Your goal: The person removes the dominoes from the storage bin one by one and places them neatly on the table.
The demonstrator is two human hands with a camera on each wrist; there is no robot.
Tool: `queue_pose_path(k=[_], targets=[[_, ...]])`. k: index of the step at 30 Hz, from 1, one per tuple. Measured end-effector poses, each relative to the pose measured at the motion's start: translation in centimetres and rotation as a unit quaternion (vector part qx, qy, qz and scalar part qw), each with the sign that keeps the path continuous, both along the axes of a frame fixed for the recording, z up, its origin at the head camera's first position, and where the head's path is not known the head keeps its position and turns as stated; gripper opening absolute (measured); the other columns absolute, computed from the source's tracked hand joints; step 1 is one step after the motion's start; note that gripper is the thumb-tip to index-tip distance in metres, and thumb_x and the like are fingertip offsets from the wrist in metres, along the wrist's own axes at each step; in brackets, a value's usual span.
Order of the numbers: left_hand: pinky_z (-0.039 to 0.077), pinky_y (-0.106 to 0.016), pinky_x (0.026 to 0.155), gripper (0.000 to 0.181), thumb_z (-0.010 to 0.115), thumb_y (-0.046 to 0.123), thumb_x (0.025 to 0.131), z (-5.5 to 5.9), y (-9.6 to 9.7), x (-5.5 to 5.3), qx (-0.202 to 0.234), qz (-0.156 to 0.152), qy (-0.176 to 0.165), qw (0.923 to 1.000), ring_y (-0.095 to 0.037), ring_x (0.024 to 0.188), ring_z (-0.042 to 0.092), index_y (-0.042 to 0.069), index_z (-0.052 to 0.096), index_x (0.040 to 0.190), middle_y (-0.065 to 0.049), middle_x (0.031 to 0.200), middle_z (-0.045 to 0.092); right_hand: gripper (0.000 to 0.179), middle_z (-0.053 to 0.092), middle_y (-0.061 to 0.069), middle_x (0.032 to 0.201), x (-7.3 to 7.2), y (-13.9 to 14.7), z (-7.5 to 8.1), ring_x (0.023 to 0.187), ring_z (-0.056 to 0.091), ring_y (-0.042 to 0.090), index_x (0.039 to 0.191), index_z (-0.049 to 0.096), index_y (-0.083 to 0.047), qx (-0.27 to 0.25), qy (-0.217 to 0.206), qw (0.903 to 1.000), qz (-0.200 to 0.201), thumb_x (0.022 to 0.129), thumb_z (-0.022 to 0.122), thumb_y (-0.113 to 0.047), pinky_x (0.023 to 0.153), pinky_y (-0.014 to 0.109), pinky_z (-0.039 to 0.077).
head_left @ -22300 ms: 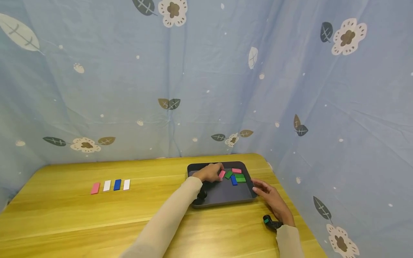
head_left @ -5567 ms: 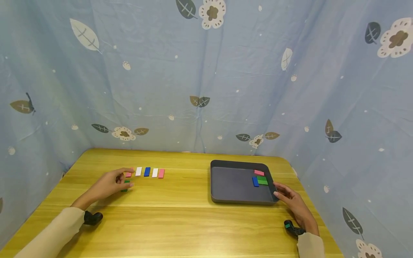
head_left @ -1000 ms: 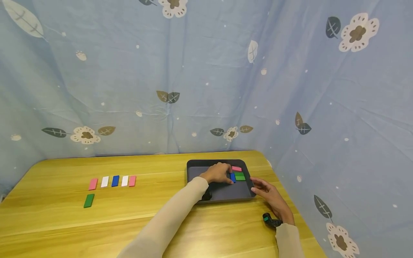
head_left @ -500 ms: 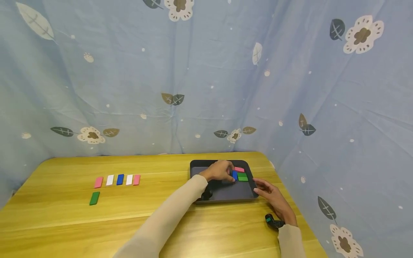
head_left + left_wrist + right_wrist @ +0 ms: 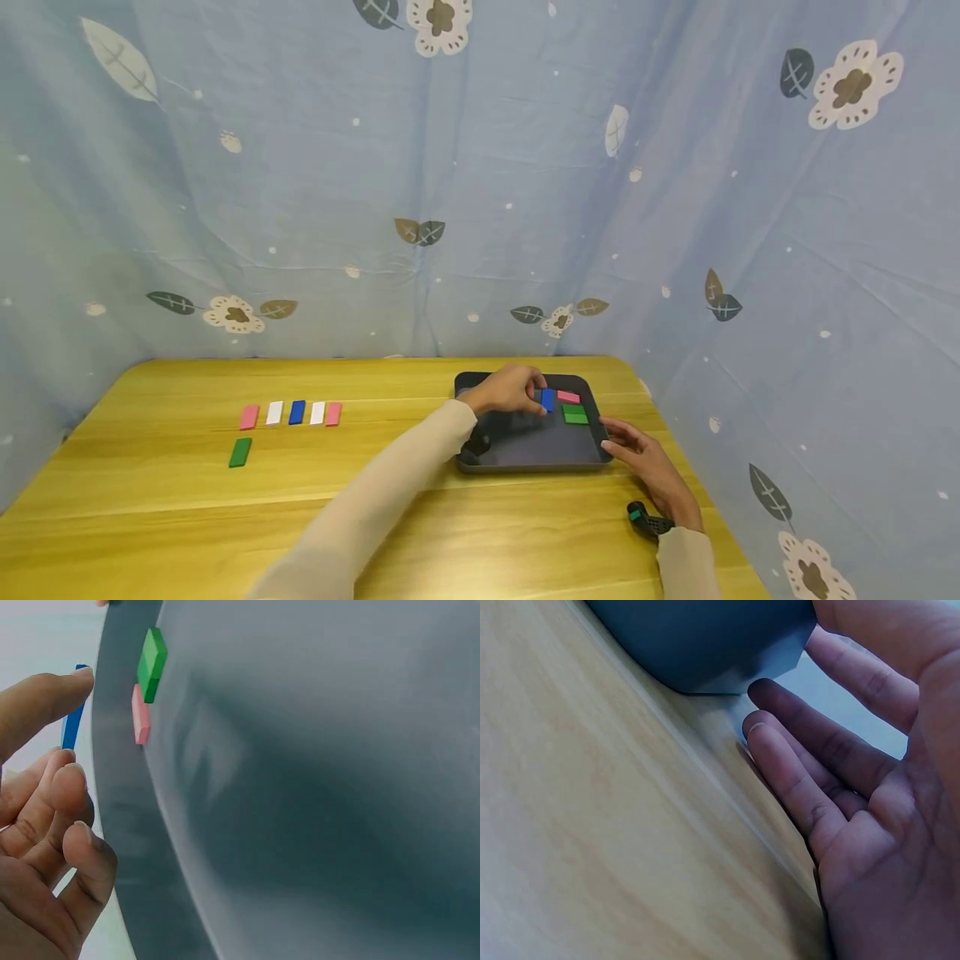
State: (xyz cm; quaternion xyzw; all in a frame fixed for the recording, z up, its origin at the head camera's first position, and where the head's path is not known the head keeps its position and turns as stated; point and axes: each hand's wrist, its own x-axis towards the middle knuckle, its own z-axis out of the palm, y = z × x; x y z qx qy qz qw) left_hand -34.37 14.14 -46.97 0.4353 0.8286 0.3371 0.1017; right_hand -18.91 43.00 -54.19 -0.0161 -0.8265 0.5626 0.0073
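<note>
My left hand (image 5: pixel 512 390) pinches a blue domino-like block (image 5: pixel 548 400) between thumb and fingertips above the dark grey tray (image 5: pixel 528 450). In the left wrist view the blue block (image 5: pixel 73 724) is seen edge-on, apart from the tray floor. Inside the tray lie a pink block (image 5: pixel 568 397) and, just in front of it, two green blocks (image 5: pixel 575 414) side by side. My right hand (image 5: pixel 651 468) rests at the tray's right side near the front corner, fingers loosely extended. The right wrist view has the tray's corner (image 5: pixel 712 652) by those fingers.
On the left of the wooden table (image 5: pixel 187 533) stretches a row: pink (image 5: pixel 249 417), white (image 5: pixel 275 412), blue (image 5: pixel 297 412), white (image 5: pixel 318 412) and pink blocks (image 5: pixel 333 414). A green block (image 5: pixel 240 452) lies before its left end. A patterned curtain (image 5: pixel 337 167) hangs behind and right.
Since the oldest frame, a pink block joined the row's right end and a green block was set before it. Just now my left hand lifted the blue block off the tray floor.
</note>
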Motion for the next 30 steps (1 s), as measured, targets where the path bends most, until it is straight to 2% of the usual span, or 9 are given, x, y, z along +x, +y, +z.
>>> queue_pose_path(k=[12,19,30], targets=[[0.046,-0.024,0.071,0.044,0.087,0.023,0.086,1.5,-2.1,0.3,0.01,-0.001,0.01,0.9999,-0.011,0.069,0.054,0.007,0.069,0.122,0.002,0.079,0.061,0.056,0.049,0.007,0.152,0.3,0.0,0.1,0.126,0.052,0.02,0.152,0.052,-0.021,0.001,-0.02,0.9998,-0.001,0.1,0.069,-0.034,0.097,0.021,0.045],[0.046,-0.025,0.074,0.045,0.087,0.023,0.086,1.8,-3.7,0.2,0.012,-0.005,0.024,0.9996,-0.01,0.07,0.053,0.007,0.069,0.123,0.002,0.079,0.061,0.058,0.047,0.007,0.153,0.3,0.0,-0.1,0.128,0.05,0.022,0.154,0.05,-0.023,0.005,-0.036,0.9993,-0.004,0.101,0.069,-0.036,0.098,0.023,0.045],[0.045,-0.026,0.073,0.044,0.087,0.023,0.086,2.1,-6.4,0.5,0.019,-0.006,0.039,0.999,-0.01,0.07,0.053,0.008,0.068,0.123,0.002,0.08,0.062,0.06,0.048,0.009,0.152,0.0,-0.5,0.2,0.122,0.053,0.016,0.154,0.049,-0.02,-0.003,-0.02,0.9998,0.001,0.1,0.07,-0.035,0.096,0.021,0.046]])
